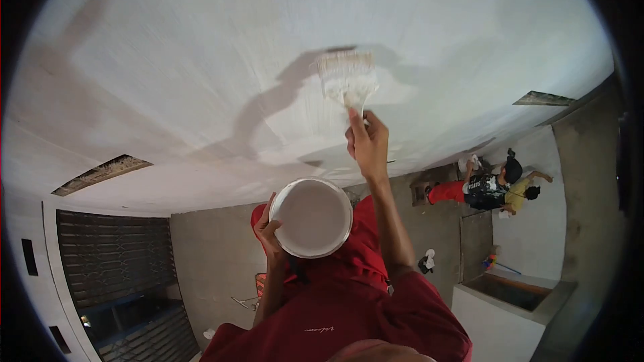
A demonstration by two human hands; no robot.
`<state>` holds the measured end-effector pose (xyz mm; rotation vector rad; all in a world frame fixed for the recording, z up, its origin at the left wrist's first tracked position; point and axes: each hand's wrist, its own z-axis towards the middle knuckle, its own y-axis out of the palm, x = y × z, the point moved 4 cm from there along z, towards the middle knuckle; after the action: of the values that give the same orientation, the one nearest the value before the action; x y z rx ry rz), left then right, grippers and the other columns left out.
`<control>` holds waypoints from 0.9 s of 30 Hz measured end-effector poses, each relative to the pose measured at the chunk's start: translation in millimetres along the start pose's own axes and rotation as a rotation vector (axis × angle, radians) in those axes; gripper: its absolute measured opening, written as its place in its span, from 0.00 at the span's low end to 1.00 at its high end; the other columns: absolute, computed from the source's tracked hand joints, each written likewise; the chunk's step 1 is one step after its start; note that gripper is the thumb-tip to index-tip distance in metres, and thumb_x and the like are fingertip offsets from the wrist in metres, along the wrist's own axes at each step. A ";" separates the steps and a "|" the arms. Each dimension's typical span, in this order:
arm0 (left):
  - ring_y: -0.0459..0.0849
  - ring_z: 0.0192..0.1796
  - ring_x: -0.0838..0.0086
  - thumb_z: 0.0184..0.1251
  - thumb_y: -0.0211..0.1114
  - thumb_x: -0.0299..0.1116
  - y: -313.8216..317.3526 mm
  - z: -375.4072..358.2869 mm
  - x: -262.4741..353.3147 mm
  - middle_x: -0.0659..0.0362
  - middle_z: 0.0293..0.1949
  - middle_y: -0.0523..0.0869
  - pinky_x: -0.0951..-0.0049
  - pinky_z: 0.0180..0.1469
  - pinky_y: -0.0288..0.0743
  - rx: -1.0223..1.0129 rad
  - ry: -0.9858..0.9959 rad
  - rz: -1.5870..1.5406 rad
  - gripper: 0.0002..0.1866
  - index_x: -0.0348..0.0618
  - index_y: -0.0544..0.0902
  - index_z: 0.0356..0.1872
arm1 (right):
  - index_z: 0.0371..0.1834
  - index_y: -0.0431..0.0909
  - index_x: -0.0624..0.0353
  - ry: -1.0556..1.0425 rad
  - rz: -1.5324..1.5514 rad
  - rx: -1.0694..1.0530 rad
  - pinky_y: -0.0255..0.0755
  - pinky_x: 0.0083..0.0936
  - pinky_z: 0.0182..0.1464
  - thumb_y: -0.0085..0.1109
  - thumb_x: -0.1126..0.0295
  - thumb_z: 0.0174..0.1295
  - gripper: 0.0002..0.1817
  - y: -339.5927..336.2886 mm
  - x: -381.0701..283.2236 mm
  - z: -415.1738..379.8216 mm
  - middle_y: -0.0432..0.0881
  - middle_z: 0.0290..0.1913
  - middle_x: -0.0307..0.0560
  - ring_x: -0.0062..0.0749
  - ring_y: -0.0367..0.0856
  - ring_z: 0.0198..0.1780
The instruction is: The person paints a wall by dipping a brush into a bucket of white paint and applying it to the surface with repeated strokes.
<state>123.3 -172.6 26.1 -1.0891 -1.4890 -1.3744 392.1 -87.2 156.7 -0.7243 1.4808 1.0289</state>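
Note:
My right hand (pixel 369 144) is closed round the handle of a wide paintbrush (pixel 348 75), its bristles pointing up against the white wall (pixel 221 47). White paint coats the bristles and the lower part of the brush. Lower down, my left hand (pixel 270 231) grips the side of a round bucket (pixel 347 211), thumb over the rim and the other fingers mostly hidden behind it. Pale, whitish paint (pixel 313 218) shows inside the bucket, which I hold in front of my body. The brush and my right hand cast a dark shadow on the wall.
Two people (pixel 493 189) are near the wall on the right. Rectangular openings (pixel 104 174) interrupt the wall on both sides. A dark metal shutter (pixel 117 255) stands at lower left, and a ledge with an opening (pixel 513 289) at lower right. A colourful broom (pixel 496 261) lies beyond.

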 end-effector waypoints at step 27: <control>0.83 0.57 0.57 0.46 0.53 0.32 4.6 -0.2 -2.6 0.41 0.57 0.83 0.61 0.64 0.74 0.013 -0.086 -0.062 0.39 0.21 0.71 0.65 | 0.29 0.74 0.63 0.245 0.067 -0.030 0.51 0.19 0.13 0.54 0.60 0.73 0.18 6.7 40.7 14.2 0.70 0.18 0.36 0.15 0.61 0.13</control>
<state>128.5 -172.8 25.0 -1.1141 -1.6035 -1.3733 385.4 -67.3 118.5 -0.8511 1.7129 1.0422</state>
